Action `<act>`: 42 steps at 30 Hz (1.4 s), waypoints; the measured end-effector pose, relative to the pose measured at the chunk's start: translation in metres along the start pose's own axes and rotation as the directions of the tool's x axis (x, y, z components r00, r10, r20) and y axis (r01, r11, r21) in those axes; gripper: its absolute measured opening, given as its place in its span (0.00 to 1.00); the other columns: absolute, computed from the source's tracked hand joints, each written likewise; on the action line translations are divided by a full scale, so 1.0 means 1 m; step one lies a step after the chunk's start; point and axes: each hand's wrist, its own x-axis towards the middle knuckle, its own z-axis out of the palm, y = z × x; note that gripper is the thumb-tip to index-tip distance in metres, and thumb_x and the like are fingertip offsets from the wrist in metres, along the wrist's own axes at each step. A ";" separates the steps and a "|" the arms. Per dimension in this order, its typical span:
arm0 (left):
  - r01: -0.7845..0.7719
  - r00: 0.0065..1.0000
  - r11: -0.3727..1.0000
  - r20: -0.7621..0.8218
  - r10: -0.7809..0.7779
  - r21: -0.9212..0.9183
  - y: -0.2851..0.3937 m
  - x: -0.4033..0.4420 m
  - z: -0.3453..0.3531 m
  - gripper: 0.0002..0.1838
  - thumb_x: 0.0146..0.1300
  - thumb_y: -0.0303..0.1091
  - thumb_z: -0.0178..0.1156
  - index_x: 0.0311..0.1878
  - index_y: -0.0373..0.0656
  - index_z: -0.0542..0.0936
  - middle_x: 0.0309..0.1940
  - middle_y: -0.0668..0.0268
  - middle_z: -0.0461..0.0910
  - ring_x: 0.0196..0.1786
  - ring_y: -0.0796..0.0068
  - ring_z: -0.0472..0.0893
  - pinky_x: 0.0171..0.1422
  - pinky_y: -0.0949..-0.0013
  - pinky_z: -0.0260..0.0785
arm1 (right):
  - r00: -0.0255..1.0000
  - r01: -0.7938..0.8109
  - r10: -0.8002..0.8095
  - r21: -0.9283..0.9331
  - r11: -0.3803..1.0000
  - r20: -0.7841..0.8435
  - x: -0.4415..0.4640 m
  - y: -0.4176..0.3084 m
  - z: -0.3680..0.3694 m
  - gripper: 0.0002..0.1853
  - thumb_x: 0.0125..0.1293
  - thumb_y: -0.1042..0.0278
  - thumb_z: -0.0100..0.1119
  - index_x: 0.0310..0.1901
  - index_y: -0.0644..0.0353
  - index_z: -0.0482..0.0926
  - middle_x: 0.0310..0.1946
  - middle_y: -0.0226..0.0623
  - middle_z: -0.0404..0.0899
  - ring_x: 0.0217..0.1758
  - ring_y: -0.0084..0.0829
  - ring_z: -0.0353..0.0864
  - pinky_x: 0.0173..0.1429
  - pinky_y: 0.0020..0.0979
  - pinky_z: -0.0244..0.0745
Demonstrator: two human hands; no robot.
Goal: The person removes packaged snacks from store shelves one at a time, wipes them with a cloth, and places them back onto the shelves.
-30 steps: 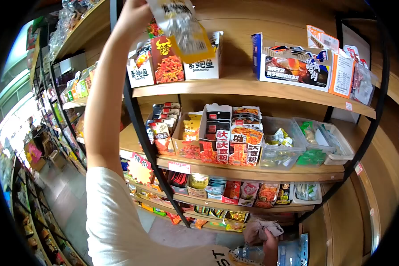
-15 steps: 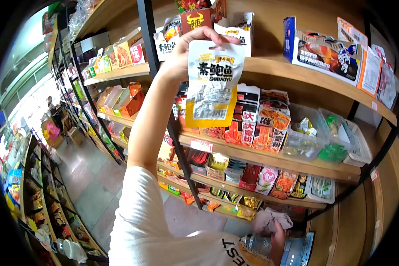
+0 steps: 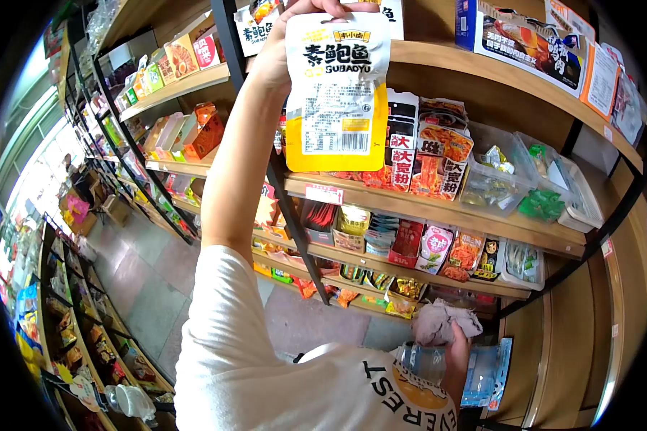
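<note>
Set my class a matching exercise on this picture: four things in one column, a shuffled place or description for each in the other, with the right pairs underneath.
Column A
1. SUBAOYU pouch
2. crumpled cloth
3. EVEREST T-shirt
4. blue-sided open carton

Column B
a. in the right hand
b. on a shelf, toward the picture's upper right
c. held up in the left hand
d. white, with dark lettering

Right pairs: 1-c; 2-a; 3-d; 4-b

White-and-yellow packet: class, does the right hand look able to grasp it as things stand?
Probably not yet: the right hand grips the cloth, well below the packet, which the left hand holds up.
</note>
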 end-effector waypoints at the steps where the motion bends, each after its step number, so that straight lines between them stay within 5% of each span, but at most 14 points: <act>1: 0.000 1.000 1.000 -0.002 0.000 0.000 0.001 -0.002 0.000 0.04 0.54 0.28 0.54 0.32 0.41 0.70 0.46 0.52 0.71 0.44 0.66 0.75 0.44 0.70 0.71 | 1.000 -0.012 0.012 0.004 1.000 -0.009 0.000 0.001 -0.001 0.18 0.54 0.72 0.54 0.48 0.66 0.69 0.45 0.36 0.71 0.49 0.33 0.70 0.53 0.33 0.64; 7: 0.045 0.997 0.996 -0.058 -0.050 -0.076 -0.002 -0.008 0.002 0.03 0.54 0.28 0.54 0.30 0.40 0.71 0.44 0.52 0.74 0.37 0.70 0.77 0.38 0.71 0.72 | 0.998 -0.056 0.056 0.017 0.998 0.003 -0.004 0.001 -0.003 0.18 0.54 0.72 0.54 0.47 0.67 0.70 0.45 0.36 0.71 0.49 0.32 0.70 0.53 0.31 0.64; 8: -0.017 0.993 1.000 0.113 0.014 0.026 -0.006 -0.004 0.001 0.06 0.56 0.32 0.54 0.35 0.42 0.70 0.47 0.48 0.70 0.45 0.65 0.77 0.38 0.71 0.77 | 0.999 -0.042 0.042 0.021 0.999 0.005 -0.002 0.004 -0.006 0.17 0.54 0.72 0.54 0.47 0.67 0.70 0.46 0.36 0.71 0.49 0.33 0.70 0.53 0.31 0.64; 11: -0.044 0.995 0.998 0.088 0.039 0.055 -0.008 -0.006 0.006 0.08 0.54 0.34 0.56 0.35 0.42 0.70 0.46 0.48 0.72 0.44 0.67 0.78 0.35 0.73 0.77 | 0.999 -0.035 0.035 0.022 0.999 -0.006 -0.003 0.003 -0.006 0.17 0.54 0.73 0.54 0.46 0.67 0.70 0.46 0.36 0.71 0.49 0.32 0.70 0.53 0.30 0.63; 13: 0.060 0.995 0.996 0.079 -0.055 -0.066 -0.003 -0.010 0.014 0.07 0.51 0.24 0.55 0.35 0.40 0.70 0.47 0.48 0.71 0.48 0.64 0.74 0.47 0.70 0.71 | 0.999 -0.043 0.044 0.020 0.999 -0.023 -0.002 0.002 -0.007 0.16 0.54 0.74 0.53 0.46 0.67 0.70 0.46 0.37 0.71 0.49 0.32 0.70 0.53 0.30 0.63; 14: 0.067 0.995 0.997 0.078 -0.064 -0.042 -0.004 -0.011 0.018 0.07 0.51 0.24 0.55 0.34 0.40 0.70 0.47 0.48 0.71 0.48 0.64 0.74 0.47 0.70 0.71 | 0.996 0.084 -0.079 -0.133 0.988 0.038 0.000 0.005 -0.009 0.16 0.55 0.74 0.52 0.46 0.67 0.70 0.46 0.38 0.72 0.49 0.33 0.71 0.54 0.30 0.63; 16: 0.127 0.988 0.990 0.084 -0.131 0.054 -0.009 -0.013 0.032 0.04 0.52 0.24 0.54 0.31 0.40 0.70 0.48 0.49 0.71 0.49 0.63 0.73 0.50 0.67 0.70 | 0.983 0.033 -0.029 -0.019 0.999 0.181 0.010 0.010 -0.011 0.17 0.59 0.68 0.47 0.49 0.63 0.69 0.48 0.37 0.71 0.52 0.33 0.69 0.57 0.33 0.60; 17: 0.030 0.977 0.986 0.204 -0.064 0.167 -0.020 -0.011 0.039 0.03 0.51 0.23 0.53 0.29 0.40 0.69 0.48 0.50 0.71 0.49 0.63 0.74 0.51 0.64 0.68 | 0.956 -0.161 0.092 0.233 0.959 0.279 0.022 0.004 -0.004 0.18 0.62 0.60 0.43 0.51 0.59 0.67 0.50 0.35 0.70 0.54 0.33 0.67 0.60 0.37 0.58; 19: 0.113 0.926 0.979 0.340 -0.165 0.167 -0.033 -0.014 0.062 0.03 0.48 0.23 0.52 0.28 0.40 0.69 0.47 0.50 0.72 0.49 0.63 0.73 0.52 0.63 0.67 | 0.939 -0.214 0.119 0.275 0.937 0.324 0.019 -0.036 0.040 0.21 0.62 0.55 0.43 0.53 0.59 0.66 0.51 0.35 0.69 0.56 0.32 0.65 0.61 0.39 0.55; 23: 0.215 0.916 0.947 0.385 -0.112 -0.238 -0.079 -0.023 0.096 0.06 0.53 0.31 0.55 0.27 0.42 0.68 0.45 0.46 0.71 0.48 0.56 0.74 0.50 0.58 0.69 | 0.948 0.054 -0.109 0.186 0.981 0.300 0.005 -0.101 0.117 0.25 0.62 0.55 0.45 0.59 0.54 0.59 0.57 0.28 0.61 0.60 0.28 0.60 0.62 0.40 0.53; 24: 0.259 0.938 0.920 0.306 -0.166 -0.294 -0.087 -0.027 0.101 0.09 0.54 0.34 0.56 0.26 0.42 0.67 0.45 0.44 0.71 0.49 0.54 0.73 0.50 0.58 0.71 | 0.940 0.048 -0.134 0.266 0.963 0.314 0.004 -0.110 0.125 0.23 0.61 0.59 0.50 0.56 0.57 0.62 0.54 0.32 0.65 0.56 0.27 0.65 0.57 0.38 0.61; 28: 0.197 0.956 0.863 0.286 -0.064 -0.465 -0.116 -0.039 0.110 0.10 0.54 0.35 0.56 0.27 0.43 0.67 0.47 0.41 0.68 0.56 0.51 0.67 0.52 0.55 0.69 | 0.944 0.094 -0.195 0.348 0.933 0.267 -0.009 -0.125 0.147 0.22 0.61 0.62 0.50 0.55 0.61 0.63 0.52 0.34 0.67 0.54 0.26 0.67 0.56 0.31 0.63; 31: 0.220 0.940 0.827 0.338 -0.039 -0.518 -0.130 -0.042 0.111 0.06 0.53 0.24 0.54 0.25 0.44 0.68 0.48 0.48 0.70 0.61 0.50 0.59 0.53 0.57 0.69 | 0.936 0.157 -0.243 0.314 0.936 0.255 -0.011 -0.123 0.145 0.21 0.61 0.63 0.50 0.54 0.62 0.64 0.51 0.34 0.68 0.53 0.25 0.68 0.55 0.29 0.63; 42: 0.236 0.953 0.715 0.299 -0.040 -0.658 -0.149 -0.046 0.122 0.09 0.51 0.30 0.58 0.26 0.43 0.66 0.46 0.42 0.69 0.58 0.46 0.63 0.52 0.55 0.69 | 0.894 0.289 -0.356 0.257 0.922 0.272 -0.009 -0.121 0.137 0.16 0.62 0.65 0.49 0.48 0.65 0.69 0.46 0.33 0.71 0.50 0.23 0.69 0.56 0.28 0.62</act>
